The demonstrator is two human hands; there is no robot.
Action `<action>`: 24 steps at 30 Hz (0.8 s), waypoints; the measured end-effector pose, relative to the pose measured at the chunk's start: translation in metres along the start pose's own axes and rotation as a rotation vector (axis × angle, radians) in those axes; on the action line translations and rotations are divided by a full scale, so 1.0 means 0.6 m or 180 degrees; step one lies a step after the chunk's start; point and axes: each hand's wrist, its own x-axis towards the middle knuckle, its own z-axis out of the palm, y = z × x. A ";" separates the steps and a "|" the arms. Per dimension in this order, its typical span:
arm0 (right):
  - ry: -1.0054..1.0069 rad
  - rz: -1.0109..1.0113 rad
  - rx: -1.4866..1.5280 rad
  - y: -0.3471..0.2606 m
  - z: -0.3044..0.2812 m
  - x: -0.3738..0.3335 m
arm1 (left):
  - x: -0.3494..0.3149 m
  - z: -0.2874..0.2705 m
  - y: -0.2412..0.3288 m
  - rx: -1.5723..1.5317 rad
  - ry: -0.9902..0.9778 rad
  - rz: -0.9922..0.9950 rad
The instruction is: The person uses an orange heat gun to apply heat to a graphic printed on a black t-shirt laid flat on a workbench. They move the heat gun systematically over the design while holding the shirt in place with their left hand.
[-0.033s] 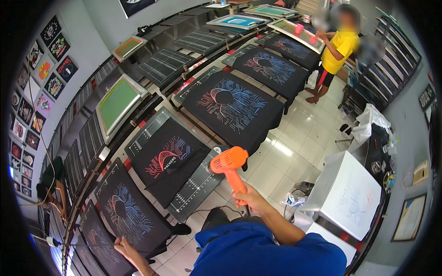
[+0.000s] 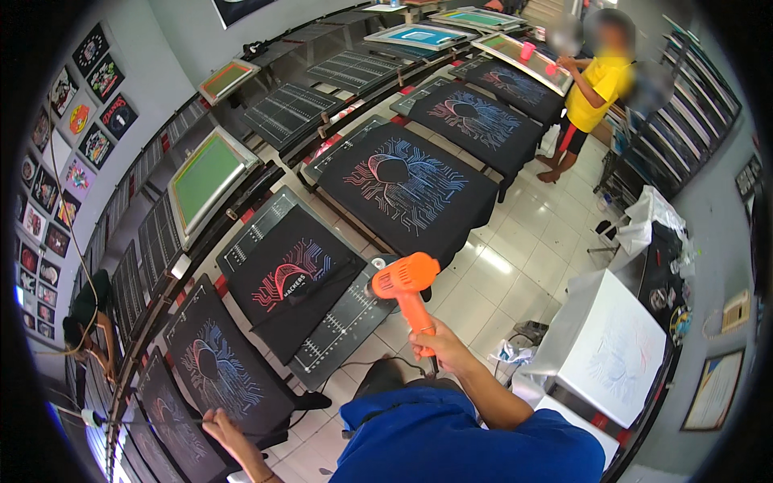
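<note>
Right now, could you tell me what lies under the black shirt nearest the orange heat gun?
The black shirt covers a dark gridded platen, whose ruled end sticks out near the heat gun. The rest is hidden.

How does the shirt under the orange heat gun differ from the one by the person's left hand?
The shirt by the heat gun carries a red and blue print and lies half off its board, showing the grid. The shirt by the left hand carries a blue and pink print and covers its board. Both are black and lie flat in one row.

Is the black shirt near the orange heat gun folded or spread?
Spread: the black shirt lies flat on its board, whole print visible, beside the heat gun.
</note>
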 end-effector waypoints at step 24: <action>-0.0619 0.0301 -0.1511 -0.621 -0.310 0.520 | -0.348 0.706 -0.102 0.1747 0.0209 -0.0183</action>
